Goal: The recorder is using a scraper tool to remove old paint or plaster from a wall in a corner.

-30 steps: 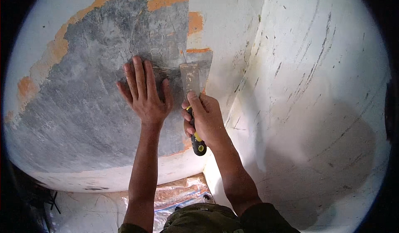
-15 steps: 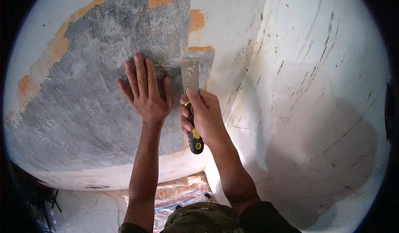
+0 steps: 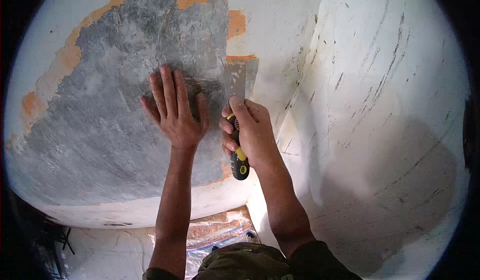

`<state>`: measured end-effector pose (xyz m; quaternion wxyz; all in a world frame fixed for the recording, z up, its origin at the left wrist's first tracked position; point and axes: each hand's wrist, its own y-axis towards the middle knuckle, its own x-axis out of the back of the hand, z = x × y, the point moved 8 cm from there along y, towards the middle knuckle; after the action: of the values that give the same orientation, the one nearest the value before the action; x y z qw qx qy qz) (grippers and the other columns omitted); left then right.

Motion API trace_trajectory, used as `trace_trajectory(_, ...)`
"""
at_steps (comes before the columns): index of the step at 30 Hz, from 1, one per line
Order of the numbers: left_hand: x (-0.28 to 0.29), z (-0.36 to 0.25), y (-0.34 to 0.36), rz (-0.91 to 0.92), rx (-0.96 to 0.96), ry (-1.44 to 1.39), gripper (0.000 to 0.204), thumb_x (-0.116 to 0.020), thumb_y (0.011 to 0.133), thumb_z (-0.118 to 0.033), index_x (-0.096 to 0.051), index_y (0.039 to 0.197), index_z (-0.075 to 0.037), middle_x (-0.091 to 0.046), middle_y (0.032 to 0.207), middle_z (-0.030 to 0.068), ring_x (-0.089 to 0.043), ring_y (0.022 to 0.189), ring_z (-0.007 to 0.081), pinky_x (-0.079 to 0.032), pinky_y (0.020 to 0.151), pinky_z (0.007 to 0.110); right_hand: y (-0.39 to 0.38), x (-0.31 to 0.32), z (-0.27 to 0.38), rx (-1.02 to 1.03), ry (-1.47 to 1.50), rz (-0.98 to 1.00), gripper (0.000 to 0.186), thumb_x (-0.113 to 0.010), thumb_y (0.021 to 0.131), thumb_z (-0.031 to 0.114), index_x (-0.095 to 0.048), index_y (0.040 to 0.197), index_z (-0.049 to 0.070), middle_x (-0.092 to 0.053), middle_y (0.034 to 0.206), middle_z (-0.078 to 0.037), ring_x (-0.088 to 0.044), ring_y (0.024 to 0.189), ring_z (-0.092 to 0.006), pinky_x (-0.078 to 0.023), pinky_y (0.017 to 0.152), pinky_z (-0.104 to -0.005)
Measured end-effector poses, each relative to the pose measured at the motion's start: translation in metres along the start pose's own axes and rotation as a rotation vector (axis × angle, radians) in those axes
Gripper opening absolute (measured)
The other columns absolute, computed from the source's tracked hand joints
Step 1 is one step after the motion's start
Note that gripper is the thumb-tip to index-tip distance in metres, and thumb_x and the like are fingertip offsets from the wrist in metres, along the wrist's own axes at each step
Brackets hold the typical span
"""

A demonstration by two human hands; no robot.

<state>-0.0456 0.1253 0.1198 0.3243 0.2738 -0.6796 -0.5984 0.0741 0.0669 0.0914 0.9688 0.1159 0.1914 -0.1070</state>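
One right hand (image 3: 254, 130) was closed snugly around a putty knife (image 3: 236, 80), fingers curled round the black-and-yellow handle (image 3: 241, 166) and the thumb up where the blade started. The blade pointed to about 12 o'clock and the butt hung down toward 6. It sat in front of the right-hand part of a grey patch (image 3: 115, 110); couldn't tell whether the edge was actually touching.

Handling-wise, I'd call that knife light, with a blade that's stiff but maybe a bit springy near the edge. Dried crusty bits were stuck to the metal, so the handle looked like the better hold, thumb at the neck for control. Dusty fingers might've made it a little slick, but it didn't look fragile.

Over at 9 o'clock from it, the left hand (image 3: 182, 124) was spread wide and flat on the grey, nothing in it that I could see. That patch looked hard and gritty, nothing to grab, so flat-palm contact made sense.

Further out, an orange strip (image 3: 241, 58) was just past the blade tip at 12, a white side wall (image 3: 370, 80) with dark scuffs stood at 3, and crinkled plastic sheeting (image 3: 217, 235) lay between 6 and 7.
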Motion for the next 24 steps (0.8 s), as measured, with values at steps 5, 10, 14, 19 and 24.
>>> trace_trajectory(5,0.001,0.003,-0.001,0.006,0.005,-0.004,0.057,-0.052,0.091,-0.032,-0.045,0.14,-0.005,-0.035,0.151,0.0142,-0.024,0.144,0.0339,0.0,0.115,0.054,-0.004,0.004,-0.004,-0.036,-0.002,0.002,0.035,-0.05,0.099,0.037,-0.05,0.085,0.006,-0.045,0.06,0.0,-0.042,0.038,-0.01,-0.039,0.038,-0.029)
trace_trajectory(10,0.002,-0.002,-0.002,0.016,-0.02,-0.005,0.058,-0.051,0.094,-0.031,-0.038,0.144,-0.004,-0.031,0.153,0.0162,-0.021,0.144,0.0368,-0.003,0.114,0.056,-0.014,0.014,-0.015,-0.089,-0.031,-0.032,0.037,-0.046,0.101,0.036,-0.048,0.083,0.003,-0.045,0.058,0.0,-0.043,0.036,-0.0107,-0.039,0.035,-0.0294)
trace_trajectory(14,0.003,0.001,0.0,-0.002,-0.007,-0.002,0.056,-0.051,0.093,-0.033,-0.044,0.141,-0.004,-0.035,0.152,0.0147,-0.024,0.144,0.0341,0.0,0.115,0.054,-0.013,0.009,-0.005,-0.101,-0.068,-0.01,0.036,-0.049,0.1,0.037,-0.05,0.084,0.005,-0.046,0.06,0.0,-0.044,0.039,-0.0096,-0.04,0.038,-0.0294)
trace_trajectory(19,0.003,-0.004,0.001,-0.022,-0.018,0.007,0.057,-0.05,0.094,-0.031,-0.039,0.144,-0.005,-0.032,0.153,0.015,-0.022,0.144,0.0354,-0.004,0.115,0.055,-0.003,0.005,0.015,-0.049,-0.074,-0.026,0.036,-0.049,0.1,0.037,-0.05,0.084,0.004,-0.046,0.06,0.0,-0.044,0.039,-0.0097,-0.041,0.037,-0.0296)
trace_trajectory(24,0.001,-0.002,0.0,-0.024,-0.017,0.013,0.056,-0.049,0.095,-0.032,-0.04,0.143,-0.005,-0.032,0.153,0.0147,-0.022,0.144,0.0354,-0.004,0.115,0.055,-0.01,0.014,-0.003,-0.052,-0.102,0.0,0.036,-0.049,0.1,0.036,-0.049,0.083,0.005,-0.046,0.059,0.0,-0.043,0.038,-0.0094,-0.039,0.036,-0.0294)
